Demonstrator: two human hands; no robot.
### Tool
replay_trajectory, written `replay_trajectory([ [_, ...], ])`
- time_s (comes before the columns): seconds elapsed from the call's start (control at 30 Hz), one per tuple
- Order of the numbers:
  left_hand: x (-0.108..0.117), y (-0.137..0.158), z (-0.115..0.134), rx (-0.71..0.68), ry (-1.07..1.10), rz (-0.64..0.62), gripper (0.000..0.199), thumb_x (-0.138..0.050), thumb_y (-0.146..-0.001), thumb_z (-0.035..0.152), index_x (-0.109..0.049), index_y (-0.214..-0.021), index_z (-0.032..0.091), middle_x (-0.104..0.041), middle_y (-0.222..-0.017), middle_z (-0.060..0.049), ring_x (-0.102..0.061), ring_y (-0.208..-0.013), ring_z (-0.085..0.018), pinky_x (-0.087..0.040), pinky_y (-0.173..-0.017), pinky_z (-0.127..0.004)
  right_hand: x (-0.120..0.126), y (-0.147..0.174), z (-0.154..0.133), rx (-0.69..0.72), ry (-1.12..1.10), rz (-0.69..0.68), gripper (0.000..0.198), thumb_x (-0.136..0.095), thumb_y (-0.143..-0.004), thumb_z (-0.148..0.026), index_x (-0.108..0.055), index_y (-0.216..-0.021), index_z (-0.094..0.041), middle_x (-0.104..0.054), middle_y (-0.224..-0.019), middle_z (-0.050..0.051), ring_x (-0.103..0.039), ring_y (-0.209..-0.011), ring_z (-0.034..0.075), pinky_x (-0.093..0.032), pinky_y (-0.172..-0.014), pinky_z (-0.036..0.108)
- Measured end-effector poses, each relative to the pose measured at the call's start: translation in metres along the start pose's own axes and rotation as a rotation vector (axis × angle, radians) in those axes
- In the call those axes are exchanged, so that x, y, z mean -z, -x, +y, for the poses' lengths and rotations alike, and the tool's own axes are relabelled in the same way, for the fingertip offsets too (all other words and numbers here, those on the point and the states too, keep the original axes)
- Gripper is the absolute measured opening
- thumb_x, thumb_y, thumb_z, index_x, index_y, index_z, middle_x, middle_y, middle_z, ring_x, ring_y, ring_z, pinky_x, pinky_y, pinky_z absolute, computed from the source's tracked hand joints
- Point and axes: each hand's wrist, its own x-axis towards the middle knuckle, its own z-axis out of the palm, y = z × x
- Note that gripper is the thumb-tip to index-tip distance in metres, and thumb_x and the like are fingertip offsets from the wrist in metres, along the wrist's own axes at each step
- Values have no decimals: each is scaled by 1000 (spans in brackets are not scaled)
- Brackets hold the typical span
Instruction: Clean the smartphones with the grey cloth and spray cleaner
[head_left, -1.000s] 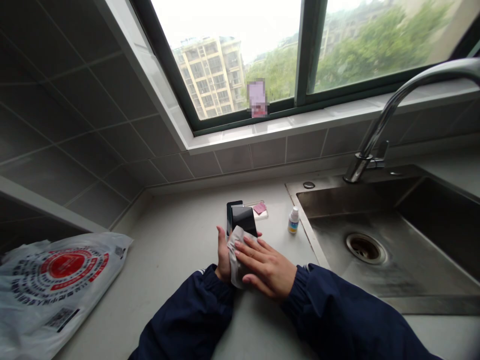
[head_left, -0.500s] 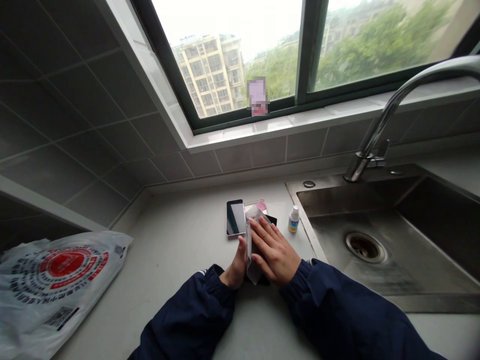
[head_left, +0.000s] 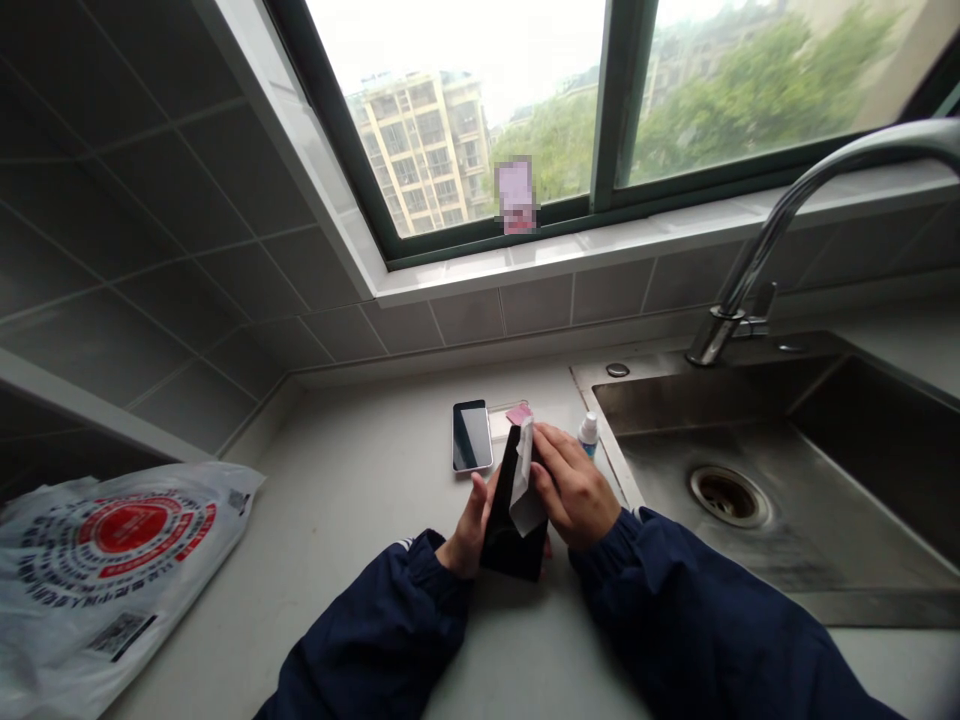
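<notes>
Just below the middle of the frame, head camera view, the left hand (head_left: 469, 530) has a grip on a flat black slab (head_left: 504, 555), phone-shaped, held tilted over the bench (head_left: 360, 450). Thumb's up along its left edge, and a bit of fingertip peeks out by the right edge, so it looks cradled from behind. The right hand (head_left: 581, 495) is on the other side, fingers closed on a crumpled white tissue (head_left: 529, 512) that's up against the slab. Can't really see how the fingertips sit on it, tbh.

Slightly above the left hand, near the center, a phone (head_left: 471, 437) lies flat, dark screen up. Right beside it there's a clear case (head_left: 497, 424) with a pink scrap (head_left: 519, 412) on it, partly blocked by the stuff being held. Small white bottle (head_left: 589, 428) stands just past the right hand, lower part hidden by it. Sink (head_left: 885, 608) and faucet (head_left: 757, 235) fill the right side, and a printed plastic bag (head_left: 127, 570) takes up the lower left.
</notes>
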Motion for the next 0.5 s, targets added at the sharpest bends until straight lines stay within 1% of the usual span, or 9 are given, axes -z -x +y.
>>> replay_trajectory([
  [0.07, 2, 0, 1, 10, 26, -26, 91, -31, -87, 79, -2, -158, 32, -71, -105, -15, -71, -75, -29, -57, -67, -48, -1, 1, 2, -27, -26, 32, 47, -45, -99, -20, -49, -146, -15, -57, -139, 17, -53, -131, 29, -46, -111, 47],
  [0.17, 4, -1, 2, 0, 67, -65, 92, -32, -87, 79, 0, -158, 30, -70, -103, -15, -71, -78, -31, -58, -64, -47, -3, 2, 3, -85, -73, 81, 44, -47, -99, -21, -53, -143, -17, -59, -135, 15, -56, -127, 27, -47, -110, 43],
  [0.23, 4, -2, 3, -12, 102, -79, 90, -31, -87, 79, -5, -158, 29, -68, -104, -15, -70, -78, -31, -58, -63, -47, -2, 2, 2, -137, -111, 98, 42, -48, -99, -23, -55, -141, -19, -61, -132, 13, -59, -123, 26, -49, -108, 40],
  [0.3, 4, -3, 5, -18, 128, -80, 87, -31, -87, 79, -16, -156, 28, -67, -107, -16, -70, -78, -31, -58, -63, -48, 0, 1, 1, -195, -149, 109, 40, -49, -98, -25, -59, -137, -19, -63, -127, 12, -62, -119, 26, -51, -104, 37],
  [0.4, 3, -3, 6, -7, 145, -76, 82, -34, -86, 79, -33, -148, 26, -66, -109, -16, -71, -78, -31, -58, -63, -49, 2, -1, 0, -304, -229, 136, 36, -53, -95, -29, -65, -128, -20, -67, -122, 11, -64, -114, 26, -53, -101, 39],
  [0.43, 3, -3, 6, -2, 150, -76, 81, -34, -85, 80, -36, -146, 25, -65, -110, -16, -71, -78, -32, -58, -62, -49, 2, -1, 1, -348, -274, 146, 35, -55, -94, -31, -66, -126, -20, -68, -122, 11, -65, -113, 27, -53, -101, 40],
  [0.5, 3, -3, 6, 11, 149, -86, 82, -35, -84, 80, -37, -144, 25, -65, -112, -17, -71, -79, -32, -58, -62, -49, 0, 0, 2, -450, -390, 162, 35, -60, -91, -34, -68, -122, -19, -69, -121, 10, -66, -112, 28, -54, -99, 41],
])
